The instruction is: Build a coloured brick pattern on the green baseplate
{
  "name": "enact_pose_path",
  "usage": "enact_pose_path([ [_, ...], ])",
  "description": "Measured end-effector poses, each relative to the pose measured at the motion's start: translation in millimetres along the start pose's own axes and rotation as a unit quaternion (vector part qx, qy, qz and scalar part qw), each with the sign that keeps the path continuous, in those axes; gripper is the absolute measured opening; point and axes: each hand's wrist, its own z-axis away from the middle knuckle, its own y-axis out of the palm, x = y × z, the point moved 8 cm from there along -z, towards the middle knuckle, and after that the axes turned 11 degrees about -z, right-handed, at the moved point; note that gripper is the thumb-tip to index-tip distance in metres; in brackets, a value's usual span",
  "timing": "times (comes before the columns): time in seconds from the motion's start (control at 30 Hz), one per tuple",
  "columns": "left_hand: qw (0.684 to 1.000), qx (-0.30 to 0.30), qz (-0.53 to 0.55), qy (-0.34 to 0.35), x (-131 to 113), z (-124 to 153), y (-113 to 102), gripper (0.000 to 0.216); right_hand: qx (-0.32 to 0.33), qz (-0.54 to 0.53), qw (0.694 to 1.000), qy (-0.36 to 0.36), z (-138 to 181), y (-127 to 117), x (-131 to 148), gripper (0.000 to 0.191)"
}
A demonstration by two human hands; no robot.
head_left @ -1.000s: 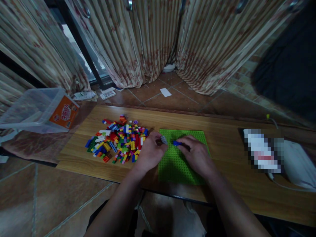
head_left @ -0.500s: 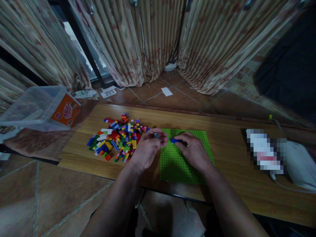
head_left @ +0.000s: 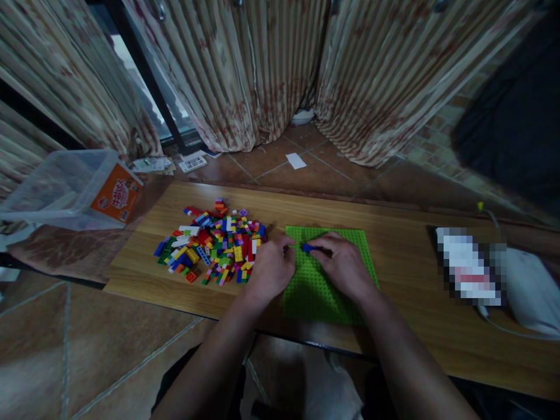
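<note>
My right hand [head_left: 343, 259] pinches a small blue toy brick [head_left: 307, 247] just above the green studded baseplate [head_left: 324, 297], near its upper left part. Facing it, my left hand [head_left: 272, 267] is closed at the plate's left edge, its back turned up. The small grey brick it held a moment earlier is hidden behind its curled fingers, apart from a dark spot at the fingertips. To the left of that hand spreads a loose pile of colourful bricks [head_left: 223, 245].
Everything rests on a long wooden table [head_left: 406, 332]. A clear plastic bin [head_left: 65, 198] with an orange label stands beyond its left end. On the right lie a pixelated device [head_left: 470, 268] and a white object [head_left: 534, 291] with a cable. Curtains [head_left: 271, 76] hang behind.
My left hand has rolled over from palm-up to knuckles-up and come slightly lower, hiding the grey brick. My right hand keeps its pinch on the blue brick, barely shifted.
</note>
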Motion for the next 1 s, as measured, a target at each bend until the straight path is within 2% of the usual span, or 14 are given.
enact_pose_path([
  [0.4, 0.99, 0.018, -0.137, 0.035, -22, 9, 13, 0.036, -0.014, 0.008, 1.0, 0.011, -2, 1, 0, 0.019],
  [0.77, 0.973, 0.032, -0.224, 0.048, -21, 13, 19, 0.04, -0.009, 0.002, 1.0, 0.02, -5, 1, -2, 0.019],
  [1.0, 0.946, 0.101, -0.306, 0.033, -29, 20, 27, 0.049, -0.017, -0.018, 0.999, 0.026, -5, 0, -4, 0.019],
])
